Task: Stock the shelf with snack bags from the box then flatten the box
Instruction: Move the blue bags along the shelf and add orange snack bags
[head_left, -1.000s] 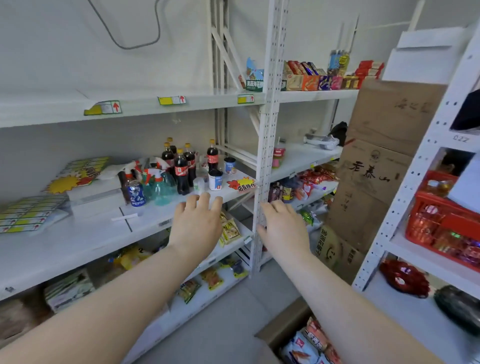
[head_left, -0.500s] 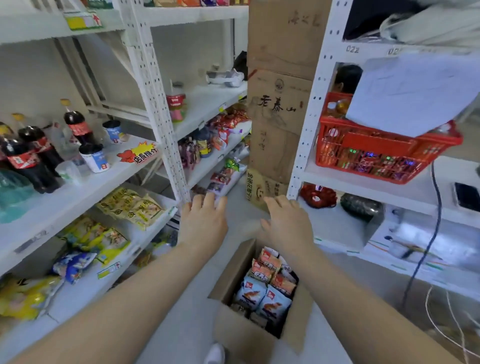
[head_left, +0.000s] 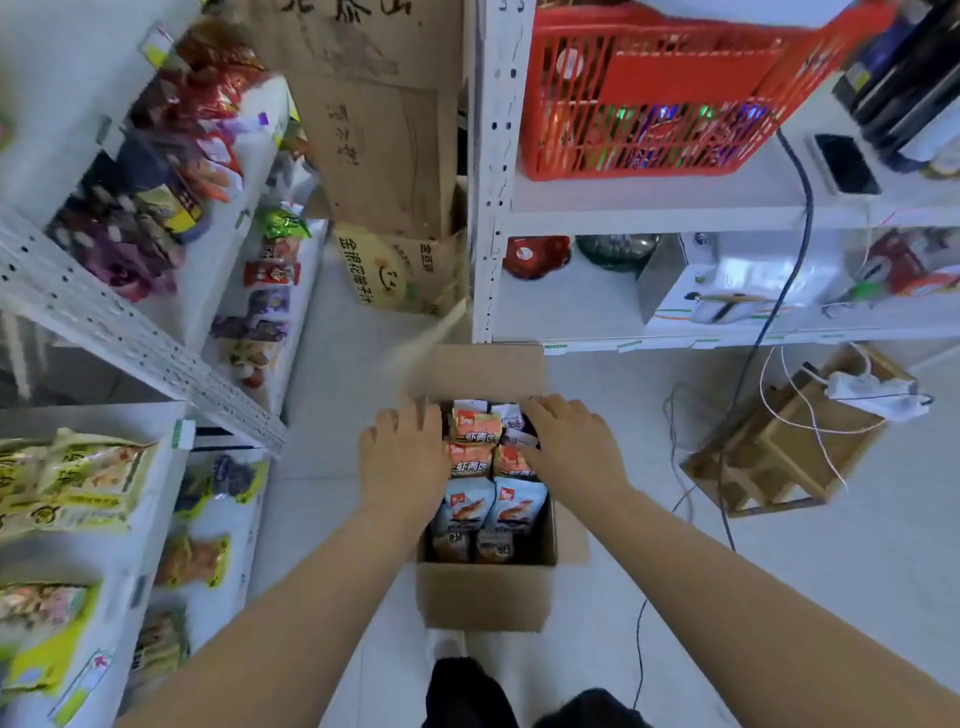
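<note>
**A:** While the left hand (head_left: 405, 457) and the right hand (head_left: 576, 447) hang over the box (head_left: 485, 597), where is it?

**B:** It stands open on the floor (head_left: 779, 597), near the front edge of a white shelf (head_left: 571, 306). Snack bags (head_left: 491, 506) fill it.

**A:** And the hands?

**B:** The left one is at the box's left edge, the right one at its right edge. Both have flat, wide fingers and hold nothing.
</note>
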